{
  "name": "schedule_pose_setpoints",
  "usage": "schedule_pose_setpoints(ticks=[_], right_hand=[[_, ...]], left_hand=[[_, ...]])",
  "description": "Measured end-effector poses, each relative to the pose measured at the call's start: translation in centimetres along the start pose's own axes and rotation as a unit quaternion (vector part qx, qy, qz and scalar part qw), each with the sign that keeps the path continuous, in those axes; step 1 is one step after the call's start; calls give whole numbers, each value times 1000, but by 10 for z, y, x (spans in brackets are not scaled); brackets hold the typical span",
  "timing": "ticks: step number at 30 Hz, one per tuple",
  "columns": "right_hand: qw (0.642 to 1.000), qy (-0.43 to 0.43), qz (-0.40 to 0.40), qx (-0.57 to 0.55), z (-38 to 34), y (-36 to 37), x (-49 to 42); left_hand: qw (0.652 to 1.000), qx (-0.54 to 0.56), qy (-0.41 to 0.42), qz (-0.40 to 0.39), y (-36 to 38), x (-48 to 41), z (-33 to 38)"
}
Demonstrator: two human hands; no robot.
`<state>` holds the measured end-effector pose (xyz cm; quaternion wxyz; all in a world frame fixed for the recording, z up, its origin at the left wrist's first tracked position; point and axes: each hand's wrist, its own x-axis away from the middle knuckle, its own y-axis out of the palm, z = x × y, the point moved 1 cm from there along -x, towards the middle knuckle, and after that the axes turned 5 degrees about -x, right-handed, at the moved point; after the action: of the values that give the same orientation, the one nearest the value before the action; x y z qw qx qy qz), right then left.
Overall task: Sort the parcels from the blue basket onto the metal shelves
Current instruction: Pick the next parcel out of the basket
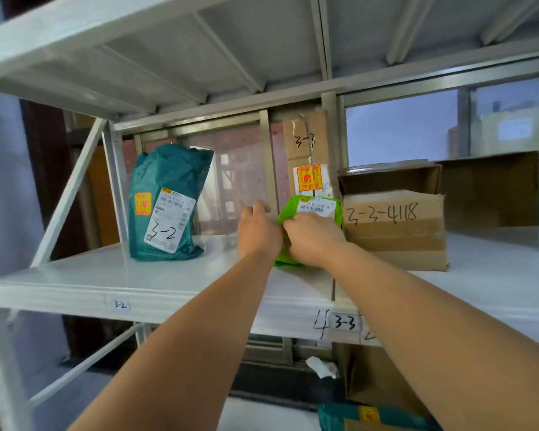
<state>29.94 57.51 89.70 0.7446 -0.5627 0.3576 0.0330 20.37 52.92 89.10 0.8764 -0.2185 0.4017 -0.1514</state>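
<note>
Nearest to me are the person's two bare forearms, which reach up and forward from below to the middle level of the metal shelf (168, 284). The left forearm comes in from the lower left and the right one from the lower right, and the two hands meet side by side over the shelf.

The right hand (313, 236) shows its back to me. Its fingers are bent forward and clamped on the front of the green parcel (290, 208). The left hand (259, 231) is at the left edge of the same parcel. Its fingers (259, 209) are curled and point upward, but I cannot tell whether they hold the wrapping or only stay beside it.

The green parcel stands on the shelf with its long axis more or less upright. Its white label (316, 208) is at the top and faces outward to the room. It is in front of a tall carton (308, 144) marked 3-3 and just beside a low carton (395, 231) marked 3-3-4118 on its right. A tag (344, 322) on the shelf edge below reads 3-3.

Well apart to the left, a teal parcel (165, 206) marked 3-2 stands upright.
</note>
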Motion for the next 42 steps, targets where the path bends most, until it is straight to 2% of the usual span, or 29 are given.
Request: schedule_pose_setpoints(ticks=[4,6,8,11,15,19,21,23,26,28,31,33,39,42], right_hand=[[1000,11,-12,17,-3,-8,-3],[1000,8,1,21,-11,-15,-5],[1000,9,18,9,-26,-21,-9],[996,1,10,-92,-65,-24,-19],[987,-58,-29,-146,-142,-21,-25],[972,-120,-55,-192,-237,-9,-26],[966,-161,-53,-194,-282,-5,-24],[959,-194,-85,-189,-323,4,-21],[938,-232,-199,-164,-379,26,-10],[918,-254,-273,-136,-413,45,-1],[861,-254,-410,-162,-456,80,10],[823,-245,-480,-179,-482,105,16],[792,-337,-484,-154,-556,192,30],[766,-377,-495,-163,-591,248,38]], left_hand=[[1000,3,-12,4,-14,3,8],[1000,-22,11,3,-28,4,6],[996,-76,41,-7,-47,7,-2],[983,-171,73,4,-85,20,-26],[941,-326,88,3,-140,42,-73],[881,-473,11,10,-206,65,-148],[864,-502,-45,-11,-238,80,-187],[854,-508,-108,-45,-268,95,-223],[828,-512,-196,-119,-308,117,-278],[793,-512,-262,-201,-327,135,-317],[754,-466,-337,-317,-343,161,-386],[749,-453,-352,-332,-353,183,-422],[732,-418,-453,-291,-370,245,-490],[710,-387,-492,-321,-354,274,-541]])
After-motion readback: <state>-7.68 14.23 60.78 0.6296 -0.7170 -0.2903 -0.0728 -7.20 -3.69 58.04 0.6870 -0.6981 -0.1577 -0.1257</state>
